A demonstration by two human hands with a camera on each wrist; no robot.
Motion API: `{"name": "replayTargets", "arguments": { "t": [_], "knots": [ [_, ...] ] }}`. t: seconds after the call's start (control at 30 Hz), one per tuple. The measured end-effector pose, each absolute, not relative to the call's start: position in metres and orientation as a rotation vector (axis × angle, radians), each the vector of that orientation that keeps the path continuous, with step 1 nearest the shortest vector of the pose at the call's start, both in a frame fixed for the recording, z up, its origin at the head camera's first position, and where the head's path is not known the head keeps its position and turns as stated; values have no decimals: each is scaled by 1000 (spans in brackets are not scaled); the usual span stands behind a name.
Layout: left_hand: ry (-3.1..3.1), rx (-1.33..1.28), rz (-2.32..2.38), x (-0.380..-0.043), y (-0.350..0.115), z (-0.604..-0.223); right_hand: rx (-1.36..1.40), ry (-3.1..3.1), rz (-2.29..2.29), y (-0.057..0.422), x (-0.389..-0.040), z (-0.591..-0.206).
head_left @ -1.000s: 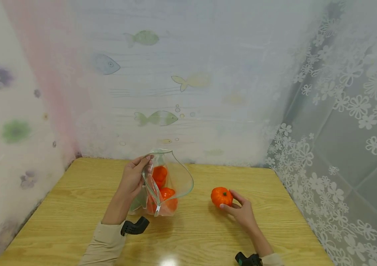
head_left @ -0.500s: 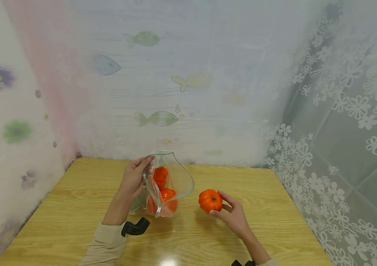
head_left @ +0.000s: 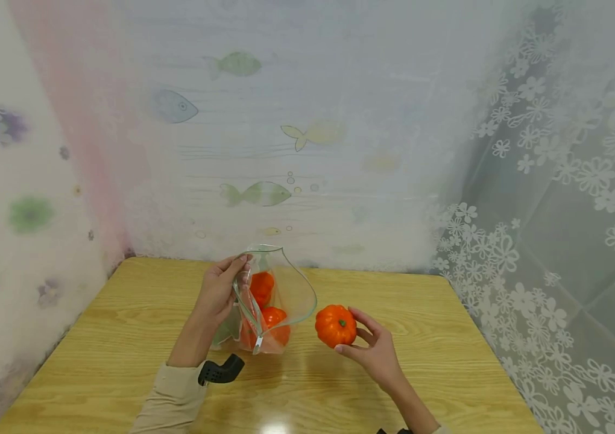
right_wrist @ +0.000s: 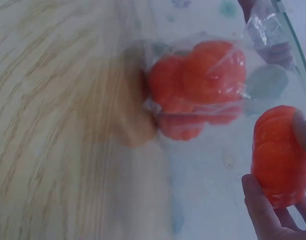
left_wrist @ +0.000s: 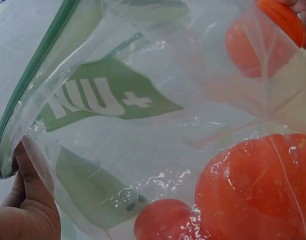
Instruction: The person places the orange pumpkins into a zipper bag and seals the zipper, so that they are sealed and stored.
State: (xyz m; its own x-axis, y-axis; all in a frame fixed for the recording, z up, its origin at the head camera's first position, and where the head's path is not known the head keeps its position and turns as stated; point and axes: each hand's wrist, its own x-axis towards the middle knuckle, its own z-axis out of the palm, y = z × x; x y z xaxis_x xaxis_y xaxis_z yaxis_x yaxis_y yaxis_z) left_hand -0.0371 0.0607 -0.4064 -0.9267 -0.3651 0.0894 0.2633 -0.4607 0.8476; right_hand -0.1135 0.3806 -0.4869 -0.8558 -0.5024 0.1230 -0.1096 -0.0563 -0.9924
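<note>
My left hand [head_left: 218, 292] pinches the rim of a clear zip bag [head_left: 296, 292] with a green-edged mouth standing wide. Inside the bag lie orange pumpkins [head_left: 261, 288], seen through the plastic low in the left wrist view. My right hand [head_left: 378, 352] grips a small orange pumpkin [head_left: 336, 326] with a green stem, thumb below and fingers on its far side. It is held above the table, just right of the bag and apart from it. In the right wrist view the held pumpkin [right_wrist: 280, 157] sits at the right, near the bagged pumpkins [right_wrist: 213, 72].
The wooden table [head_left: 438, 337] spreads around the bag. Behind it hangs a pale curtain [head_left: 372, 199] with fish prints, and a flower-patterned translucent curtain [head_left: 557, 289] borders the right side. A metal-looking zip slider [head_left: 258, 342] hangs at the bag's front.
My right hand has carried the pumpkin leftward, closer to the bag, slowing in the last half second. My left hand and the bag have hardly moved.
</note>
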Motion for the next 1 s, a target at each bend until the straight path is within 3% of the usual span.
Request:
{"name": "replayTargets", "arguments": {
  "t": [1.0],
  "knots": [
    [-1383,109,-2412,-58,43,-414,-1072,1804,-2210,338,-105,-429]
  ]
}}
